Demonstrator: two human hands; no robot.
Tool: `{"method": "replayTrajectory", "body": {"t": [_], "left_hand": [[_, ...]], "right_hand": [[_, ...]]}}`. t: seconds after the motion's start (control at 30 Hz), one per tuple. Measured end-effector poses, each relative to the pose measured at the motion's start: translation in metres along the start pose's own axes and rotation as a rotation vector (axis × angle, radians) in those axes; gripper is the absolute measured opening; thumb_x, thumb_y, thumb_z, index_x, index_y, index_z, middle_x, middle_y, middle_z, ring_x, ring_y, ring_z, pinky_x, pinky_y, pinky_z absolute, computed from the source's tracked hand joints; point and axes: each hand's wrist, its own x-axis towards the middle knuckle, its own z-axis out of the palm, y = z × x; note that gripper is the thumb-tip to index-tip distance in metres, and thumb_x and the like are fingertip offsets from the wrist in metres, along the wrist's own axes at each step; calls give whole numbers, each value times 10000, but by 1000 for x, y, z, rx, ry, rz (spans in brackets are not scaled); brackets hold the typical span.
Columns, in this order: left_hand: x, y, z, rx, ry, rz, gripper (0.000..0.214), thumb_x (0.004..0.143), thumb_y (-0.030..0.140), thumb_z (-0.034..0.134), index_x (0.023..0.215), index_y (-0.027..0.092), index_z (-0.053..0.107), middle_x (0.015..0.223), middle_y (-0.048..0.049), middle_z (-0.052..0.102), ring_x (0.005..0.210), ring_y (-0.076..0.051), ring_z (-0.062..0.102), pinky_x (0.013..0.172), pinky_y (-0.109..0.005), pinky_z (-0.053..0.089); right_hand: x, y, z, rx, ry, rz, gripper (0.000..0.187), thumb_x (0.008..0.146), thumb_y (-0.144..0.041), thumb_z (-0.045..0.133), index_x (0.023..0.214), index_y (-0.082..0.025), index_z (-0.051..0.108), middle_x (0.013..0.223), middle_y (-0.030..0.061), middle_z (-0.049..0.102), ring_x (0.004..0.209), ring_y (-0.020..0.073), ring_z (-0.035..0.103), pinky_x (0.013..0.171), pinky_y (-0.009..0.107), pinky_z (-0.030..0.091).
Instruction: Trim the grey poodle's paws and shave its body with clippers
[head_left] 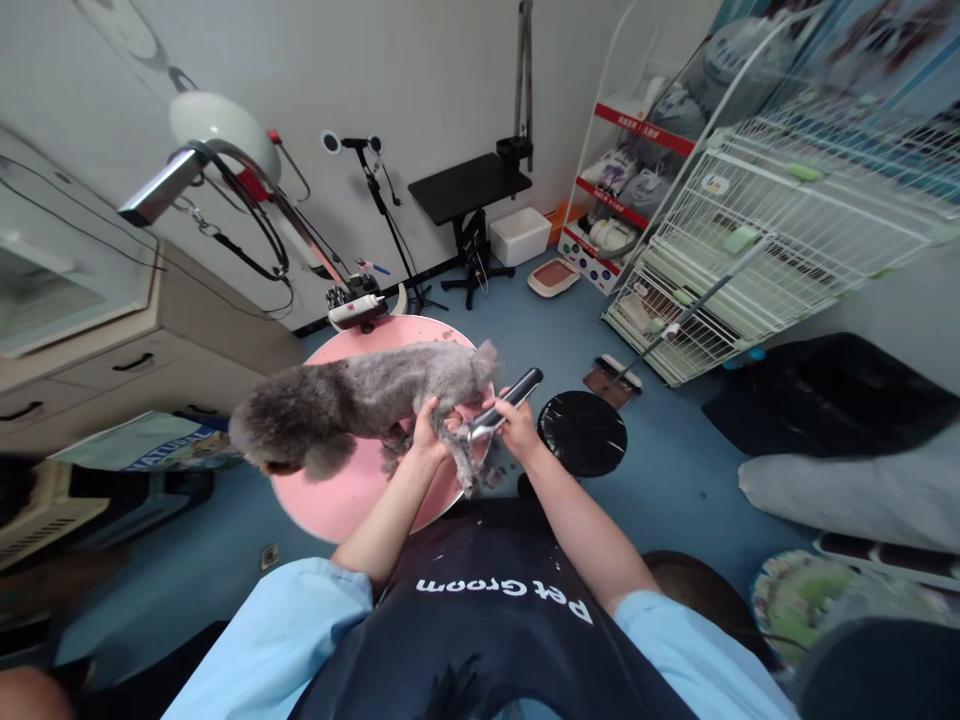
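Note:
A grey dog [390, 385] stands on a round pink grooming table [337, 505], its head to the left and its rump to the right. The coat on its back and rear is cut short, while the head and front are fluffier. My left hand [430, 432] is closed around a hind leg near the thigh. In my right hand [517, 425] is a black and silver hair clipper [506, 405], its head against the hind leg. Tufts of cut fur lie on the table beneath the dog's rear.
A grooming arm with a looped lead [247, 220] rises over the table's far left. A black round stool [583, 433] stands to the right. Wire cages [780, 230] and a long-handled dustpan [613, 380] are farther right. Drawers [127, 360] line the left wall.

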Motion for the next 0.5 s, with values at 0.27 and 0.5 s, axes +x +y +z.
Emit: {"method": "replayTrajectory", "body": {"t": [0.27,0.5], "left_hand": [[-2,3,-3,-199,-49,-93,456,953,562,399,695,193,471,504,34,407,378,-78,401,393,-185,412],[4,0,-7,-11,-53,26,438,953,541,435,706,187,512,531,35,428,396,-68,405,411,-167,408]], "right_hand": [[1,20,10,127,-98,125,384,596,-381,719,864,-235,486,672,-12,708,492,151,604,421,230,440],[4,24,2,127,-65,93,310,700,-472,640,857,-242,504,755,-16,719,615,147,653,500,227,474]]}}
